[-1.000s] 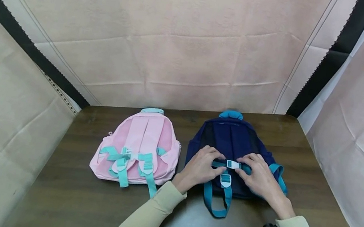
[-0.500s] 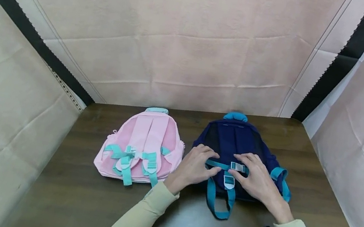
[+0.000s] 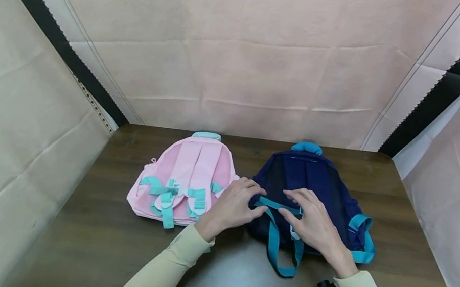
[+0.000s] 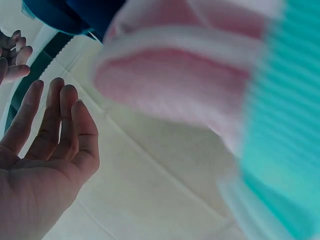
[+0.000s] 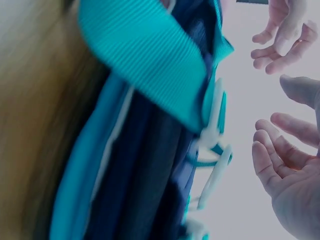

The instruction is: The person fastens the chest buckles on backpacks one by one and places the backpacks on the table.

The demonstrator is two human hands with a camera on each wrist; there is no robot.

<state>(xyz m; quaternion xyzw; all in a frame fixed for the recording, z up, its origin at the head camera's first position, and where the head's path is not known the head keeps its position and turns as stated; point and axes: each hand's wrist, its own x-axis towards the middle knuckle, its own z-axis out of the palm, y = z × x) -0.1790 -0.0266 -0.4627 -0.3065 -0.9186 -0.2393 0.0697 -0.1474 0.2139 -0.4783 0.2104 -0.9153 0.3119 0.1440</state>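
Observation:
A navy backpack [image 3: 303, 174] with teal straps lies back side up on the table. Over its lower left part hovers my left hand [image 3: 234, 206], fingers apart; the left wrist view shows its palm with nothing in it. My right hand [image 3: 313, 222] is over the middle of the bag, its fingers loosely bent and holding nothing in the right wrist view. A teal strap [image 3: 279, 205] runs across between the two hands, and a white buckle [image 3: 294, 234] shows partly below my right hand. A teal strap loop [image 3: 281, 270] hangs toward the front.
A pink backpack [image 3: 189, 167] with mint straps lies to the left, its right side partly behind my left hand. Both bags rest on a brown wooden table [image 3: 101, 244]. Pale fabric walls [image 3: 244, 64] enclose the back and sides.
Both hands have shifted left relative to the navy backpack, coming away from the buckle they were at. The cross strap's white buckle is now hidden. The head view has turned slightly.

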